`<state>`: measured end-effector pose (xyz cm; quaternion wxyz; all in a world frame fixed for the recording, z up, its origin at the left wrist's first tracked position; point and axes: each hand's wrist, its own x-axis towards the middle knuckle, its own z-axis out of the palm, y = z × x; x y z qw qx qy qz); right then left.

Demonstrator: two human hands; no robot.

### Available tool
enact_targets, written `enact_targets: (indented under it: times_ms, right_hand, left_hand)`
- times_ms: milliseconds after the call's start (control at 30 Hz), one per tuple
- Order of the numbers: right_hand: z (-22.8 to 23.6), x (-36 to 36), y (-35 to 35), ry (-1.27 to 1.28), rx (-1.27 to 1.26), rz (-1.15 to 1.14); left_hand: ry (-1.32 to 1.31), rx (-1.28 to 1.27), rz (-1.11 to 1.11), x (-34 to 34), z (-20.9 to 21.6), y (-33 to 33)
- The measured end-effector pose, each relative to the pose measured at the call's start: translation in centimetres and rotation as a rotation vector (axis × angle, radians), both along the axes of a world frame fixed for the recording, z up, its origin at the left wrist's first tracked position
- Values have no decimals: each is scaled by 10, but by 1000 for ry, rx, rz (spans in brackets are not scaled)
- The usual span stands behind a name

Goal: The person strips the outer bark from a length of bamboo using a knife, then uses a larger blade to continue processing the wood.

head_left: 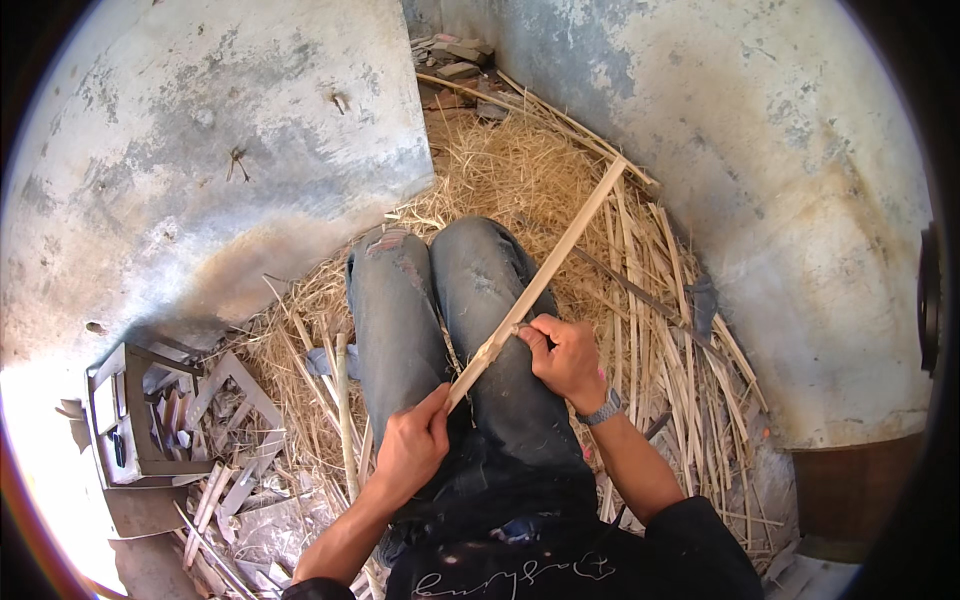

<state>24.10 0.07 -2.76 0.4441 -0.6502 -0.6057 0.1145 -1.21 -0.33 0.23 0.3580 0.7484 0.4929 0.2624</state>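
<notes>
A long, flat, pale bamboo strip slants across my lap, from near my left knee up to the right. A rough, darker node shows on it just above my left hand. My left hand is closed around its lower end. My right hand, with a metal-banded watch on the wrist, is curled up close against the strip's right edge, above the node. Something small shows at its thumb tip, but what those fingers hold is hidden. Under the strip are my legs in worn grey jeans.
Dry shavings heap up beyond my knees. Many split strips lie along the right side. At left stand a box-like frame with scraps and an upright pole. Weathered walls close in ahead and at right.
</notes>
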Motion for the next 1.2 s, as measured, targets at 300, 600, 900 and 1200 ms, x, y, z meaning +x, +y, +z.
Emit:
enact_targets:
  times_ms: [300, 600, 900, 1200]
  right_hand:
    - [-6, 22, -1, 401, -202, 167]
    - [18, 2, -8, 573, -197, 88]
    - [23, 2, -25, 295, -106, 68]
    - [25, 65, -90, 529, -252, 313]
  left_hand:
    - [-82, -185, 6, 13, -3, 13]
    - [-89, -138, 5, 17, -5, 9]
    - [-30, -73, -4, 18, -4, 2]
    - [-264, -678, -90, 14, -12, -1]
